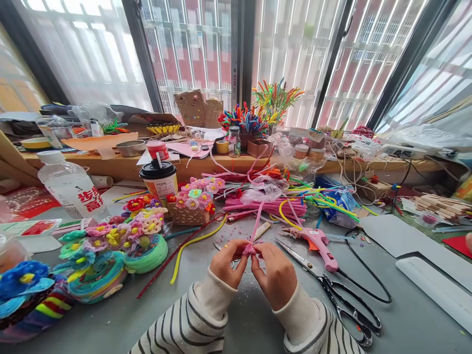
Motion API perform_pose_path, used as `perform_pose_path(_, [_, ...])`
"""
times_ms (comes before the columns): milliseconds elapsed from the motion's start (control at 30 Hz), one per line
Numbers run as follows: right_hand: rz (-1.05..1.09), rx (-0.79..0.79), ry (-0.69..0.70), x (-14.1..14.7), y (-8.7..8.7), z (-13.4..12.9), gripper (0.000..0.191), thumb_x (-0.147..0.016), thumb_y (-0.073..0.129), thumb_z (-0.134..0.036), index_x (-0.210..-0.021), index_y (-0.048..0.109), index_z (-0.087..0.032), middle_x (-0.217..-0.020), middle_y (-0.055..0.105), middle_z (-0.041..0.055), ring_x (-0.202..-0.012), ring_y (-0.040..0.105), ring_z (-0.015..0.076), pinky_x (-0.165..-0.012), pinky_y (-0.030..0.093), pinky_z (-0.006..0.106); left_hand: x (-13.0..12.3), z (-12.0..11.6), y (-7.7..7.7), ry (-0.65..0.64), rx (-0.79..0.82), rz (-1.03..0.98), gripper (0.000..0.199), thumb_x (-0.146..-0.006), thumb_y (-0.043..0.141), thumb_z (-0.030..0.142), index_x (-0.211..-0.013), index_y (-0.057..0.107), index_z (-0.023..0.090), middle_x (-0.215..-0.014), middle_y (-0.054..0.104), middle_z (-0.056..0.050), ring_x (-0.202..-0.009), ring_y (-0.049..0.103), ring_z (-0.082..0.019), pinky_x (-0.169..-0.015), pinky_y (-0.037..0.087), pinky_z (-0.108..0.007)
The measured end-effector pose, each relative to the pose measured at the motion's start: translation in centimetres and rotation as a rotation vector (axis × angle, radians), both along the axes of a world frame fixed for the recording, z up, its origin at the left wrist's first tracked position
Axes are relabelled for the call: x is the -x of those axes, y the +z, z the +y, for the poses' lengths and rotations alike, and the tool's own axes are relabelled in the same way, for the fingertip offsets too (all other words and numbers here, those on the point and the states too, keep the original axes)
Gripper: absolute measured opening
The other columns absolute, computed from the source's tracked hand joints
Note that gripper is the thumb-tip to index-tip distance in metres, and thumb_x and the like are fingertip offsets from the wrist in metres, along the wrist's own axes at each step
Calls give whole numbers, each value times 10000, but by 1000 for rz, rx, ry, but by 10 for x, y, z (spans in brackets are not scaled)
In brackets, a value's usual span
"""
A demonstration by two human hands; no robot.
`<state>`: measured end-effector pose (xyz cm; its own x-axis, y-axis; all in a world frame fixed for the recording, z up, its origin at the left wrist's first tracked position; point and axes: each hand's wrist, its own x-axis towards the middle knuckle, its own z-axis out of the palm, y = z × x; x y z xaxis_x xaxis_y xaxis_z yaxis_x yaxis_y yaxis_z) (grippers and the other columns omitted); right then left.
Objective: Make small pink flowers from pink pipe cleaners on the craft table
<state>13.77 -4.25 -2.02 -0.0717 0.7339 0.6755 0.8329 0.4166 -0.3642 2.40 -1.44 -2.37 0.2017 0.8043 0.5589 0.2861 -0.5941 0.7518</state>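
A small pink pipe-cleaner piece (250, 249) is pinched between both hands, and a pink stem (257, 221) rises from it. My left hand (229, 263) grips its left side with thumb and fingertips. On the other side, my right hand (275, 270) holds it the same way. Black-handled scissors (332, 287) lie to the right of my right hand, beside a pink glue gun (319, 246). A bundle of pink pipe cleaners (269, 209) lies behind the hands. Part of a metal tool shows by my left hand, mostly hidden.
Pipe-cleaner flower baskets (145, 258) stand at the left, near a plastic bottle (70, 184) and a lidded cup (159, 182). A yellow pipe cleaner (197, 241) lies left of my hands. White board (416, 241) is at right. A cluttered wooden ledge (206, 164) runs behind.
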Motion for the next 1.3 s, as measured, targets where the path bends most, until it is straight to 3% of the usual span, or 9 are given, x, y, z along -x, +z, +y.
perform_pose_path(133, [30, 27, 19, -1, -2, 0, 183, -716, 378, -120, -796, 543, -109, -687, 575, 79, -644, 524, 178, -577, 430, 291, -1, 0, 1, 4, 72, -37, 130, -648, 486, 153, -776, 507, 157, -672, 601, -11, -588, 582, -99, -574, 497, -196])
perform_pose_path(300, [-36, -17, -23, -1, -2, 1, 198, -724, 362, -108, -759, 557, -107, -637, 571, 73, -612, 531, 174, -561, 428, 281, -2, -1, 3, 48, 25, 17, 106, -639, 503, 179, -740, 526, 156, -660, 595, -19, -575, 577, -105, -564, 497, -208])
perform_pose_path(433, [-73, -55, -53, -1, -1, 1, 217, -734, 352, -112, -738, 570, -104, -606, 569, 73, -601, 537, 175, -555, 430, 280, -3, -2, 3, 9, 2, -2, 109, -646, 494, 172, -745, 535, 152, -661, 582, -22, -581, 575, -102, -562, 497, -198])
perform_pose_path(833, [57, -34, 20, -5, 5, -4, 186, -753, 374, -130, -780, 558, -121, -662, 590, 71, -615, 538, 157, -567, 436, 270, 3, 2, 5, 32, 199, -50, 107, -630, 548, 255, -658, 554, 153, -580, 619, -9, -527, 585, -118, -523, 490, -203])
perform_pose_path(1300, [77, -18, 104, -7, -4, -4, 173, -747, 392, -111, -790, 559, -124, -656, 592, 62, -608, 538, 157, -547, 438, 270, 14, 12, 7, -67, -4, 255, 98, -668, 507, 216, -602, 561, 168, -534, 602, 4, -487, 532, -93, -491, 425, -188])
